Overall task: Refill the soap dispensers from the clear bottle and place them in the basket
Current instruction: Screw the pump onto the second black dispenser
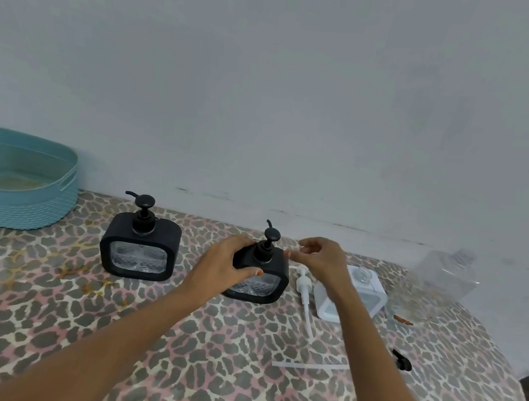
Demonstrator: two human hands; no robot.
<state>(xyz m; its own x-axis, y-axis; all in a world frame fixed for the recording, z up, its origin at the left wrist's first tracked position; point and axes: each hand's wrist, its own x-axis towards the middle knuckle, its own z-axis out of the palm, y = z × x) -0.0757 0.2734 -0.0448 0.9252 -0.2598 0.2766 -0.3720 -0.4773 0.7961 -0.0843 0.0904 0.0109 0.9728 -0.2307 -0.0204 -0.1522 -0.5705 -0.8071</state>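
The basket [14,195] is textured plastic, the bottle [441,280] probably smooth clear plastic

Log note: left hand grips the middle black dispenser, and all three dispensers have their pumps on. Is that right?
Not quite. The head view shows the left hand gripping the middle black dispenser, but only it and the left black dispenser have pumps on. The white dispenser stands open; its pump lies on the table beside it.

One wide-angle view from the person's head, facing forward and somewhat down; the wall [275,80] fills the upper half, the worktop [129,345] the lower; the left hand [224,261] and right hand [324,260] reach in from the bottom edge to mid-frame.
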